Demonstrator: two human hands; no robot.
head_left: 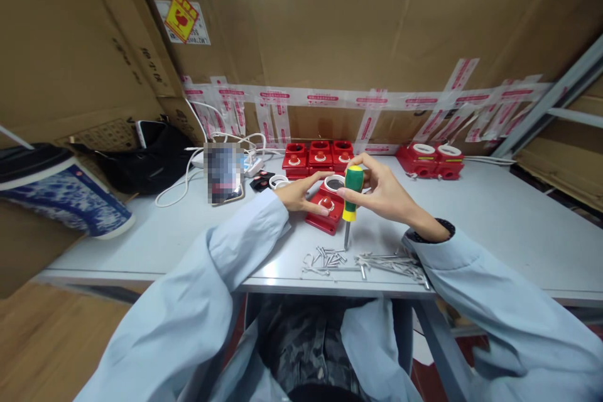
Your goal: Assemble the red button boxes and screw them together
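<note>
My right hand (pixel 380 191) grips a screwdriver (pixel 350 198) with a green and yellow handle. Its shaft points down, the tip beside a small pile of screws (pixel 327 257) near the table's front edge. With thumb and fingers around it, my left hand (pixel 301 194) steadies a red box-shaped part (pixel 320 221) that has a red knob and a white ring at its far end. Part of that red part is covered by my fingers. To the right of the screws lies a bunch of longer metal rods (pixel 391 265) with pale strings.
Similar red parts (pixel 296 168) stand in a row behind, and more red parts (pixel 418 166) sit back right. A phone (pixel 225 173), white cables, white rings (pixel 279 181), a black bag (pixel 155 166) and a large cup (pixel 70 195) are on the left. Cardboard (pixel 330 25) walls the back.
</note>
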